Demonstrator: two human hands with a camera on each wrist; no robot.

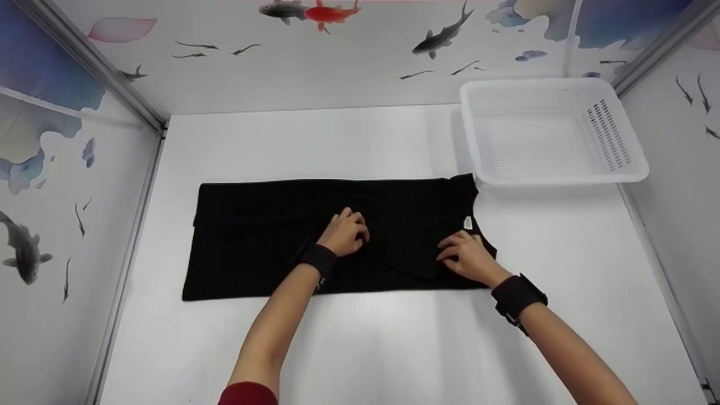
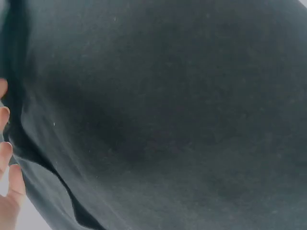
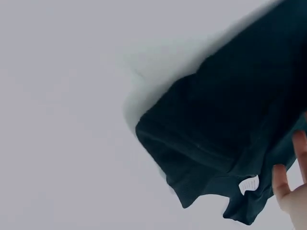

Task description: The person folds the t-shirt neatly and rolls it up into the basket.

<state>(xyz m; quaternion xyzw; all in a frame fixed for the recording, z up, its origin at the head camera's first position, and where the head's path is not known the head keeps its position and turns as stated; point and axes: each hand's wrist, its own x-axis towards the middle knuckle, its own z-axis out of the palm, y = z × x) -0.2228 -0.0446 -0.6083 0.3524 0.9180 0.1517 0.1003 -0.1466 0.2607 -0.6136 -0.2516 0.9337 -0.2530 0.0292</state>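
A black shirt (image 1: 253, 242) lies folded into a long flat rectangle on the white table, its neckline at the right end with a small white label (image 1: 467, 223). My left hand (image 1: 344, 232) is over the middle of the shirt, fingers loosely bent at the cloth. Near the neckline, just below the label, my right hand (image 1: 466, 256) has its fingers spread and slightly bent over the fabric. In the right wrist view, the label (image 3: 249, 185) shows beside the fingertips. Dark cloth (image 2: 168, 115) fills most of the left wrist view, with fingertips at its left edge.
A white plastic basket (image 1: 554, 181) with slotted sides stands at the back right, close to the shirt's upper right corner. White panels (image 1: 315, 79) printed with fish enclose the table (image 1: 360, 349) at the back and sides. Each wrist wears a black strap.
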